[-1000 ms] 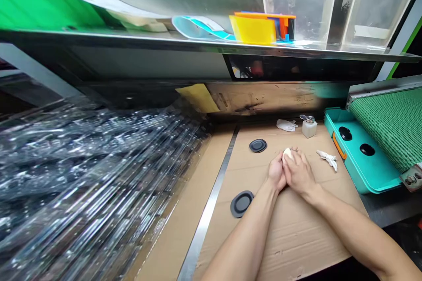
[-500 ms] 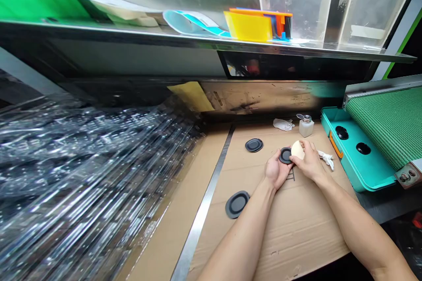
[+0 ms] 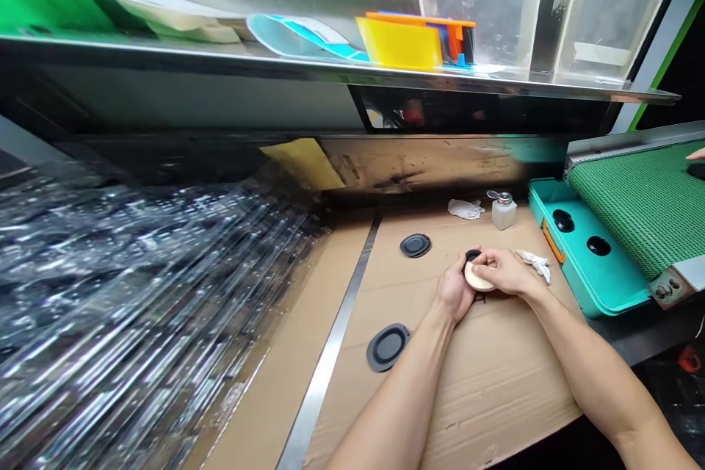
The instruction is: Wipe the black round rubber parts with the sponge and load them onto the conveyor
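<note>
Over the cardboard [image 3: 496,374], the left hand [image 3: 454,294] is cupped and the right hand [image 3: 505,270] pinches the pale pad [image 3: 476,280] near its upper edge. The pad sits at the left palm, hiding much of the black disc [image 3: 471,255] cradled there; whether they touch, I cannot tell. A steady left palm, a light pinch and the disc's rim in clear sight should give good control.

bare forearms [image 3: 408,385], bare left hand [image 3: 456,288], bare right hand [image 3: 505,273]
</note>
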Action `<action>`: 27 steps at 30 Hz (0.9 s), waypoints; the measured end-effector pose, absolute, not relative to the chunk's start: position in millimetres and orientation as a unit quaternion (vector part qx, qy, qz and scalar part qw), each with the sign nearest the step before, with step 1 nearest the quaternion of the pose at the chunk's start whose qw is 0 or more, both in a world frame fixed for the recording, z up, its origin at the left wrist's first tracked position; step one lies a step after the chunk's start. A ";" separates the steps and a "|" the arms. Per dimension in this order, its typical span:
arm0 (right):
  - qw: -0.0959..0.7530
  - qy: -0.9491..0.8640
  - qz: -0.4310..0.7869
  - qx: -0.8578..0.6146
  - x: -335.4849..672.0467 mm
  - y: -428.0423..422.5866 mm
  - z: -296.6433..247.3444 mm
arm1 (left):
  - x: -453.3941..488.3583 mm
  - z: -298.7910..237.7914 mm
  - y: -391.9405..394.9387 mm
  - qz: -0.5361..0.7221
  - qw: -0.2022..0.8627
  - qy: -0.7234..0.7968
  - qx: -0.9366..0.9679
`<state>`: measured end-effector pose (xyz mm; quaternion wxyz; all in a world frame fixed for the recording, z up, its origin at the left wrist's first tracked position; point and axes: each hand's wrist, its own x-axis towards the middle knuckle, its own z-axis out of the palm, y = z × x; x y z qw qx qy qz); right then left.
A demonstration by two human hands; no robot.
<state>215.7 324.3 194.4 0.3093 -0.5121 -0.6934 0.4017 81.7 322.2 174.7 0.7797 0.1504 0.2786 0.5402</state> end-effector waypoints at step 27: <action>0.124 -0.668 0.031 -0.733 187.3 309.1 198.0 | 82.3 169.9 323.1 0.566 0.760 0.294 0.126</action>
